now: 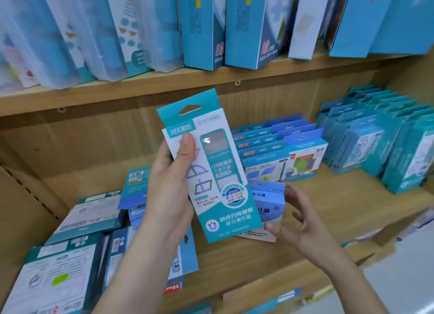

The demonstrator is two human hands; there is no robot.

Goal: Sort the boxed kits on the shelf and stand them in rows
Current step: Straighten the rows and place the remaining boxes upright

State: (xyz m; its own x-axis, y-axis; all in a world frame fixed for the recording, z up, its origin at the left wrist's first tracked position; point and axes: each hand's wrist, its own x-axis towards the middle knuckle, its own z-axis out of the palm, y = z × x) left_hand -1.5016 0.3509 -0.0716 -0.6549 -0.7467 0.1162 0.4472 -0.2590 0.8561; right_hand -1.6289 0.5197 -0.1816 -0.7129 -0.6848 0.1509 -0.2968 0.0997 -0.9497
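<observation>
My left hand (169,189) grips a tall teal and white boxed kit (218,173), held upright above the wooden shelf (317,196), thumb on its front. My right hand (298,217) has its fingers spread beside a light blue boxed kit (270,205) lying on a white box in the shelf's middle; whether it touches it is unclear. Loose kits lie flat in a jumble (77,241) at the left. A row of blue kits (279,147) stands at the back centre. Teal kits (375,137) stand in rows at the right.
The shelf above (164,79) holds tall blue and clear boxes standing side by side. A wooden side panel (25,210) with peg holes bounds the left. Bare shelf board shows at the front right. Lower shelves with more goods show at the bottom right.
</observation>
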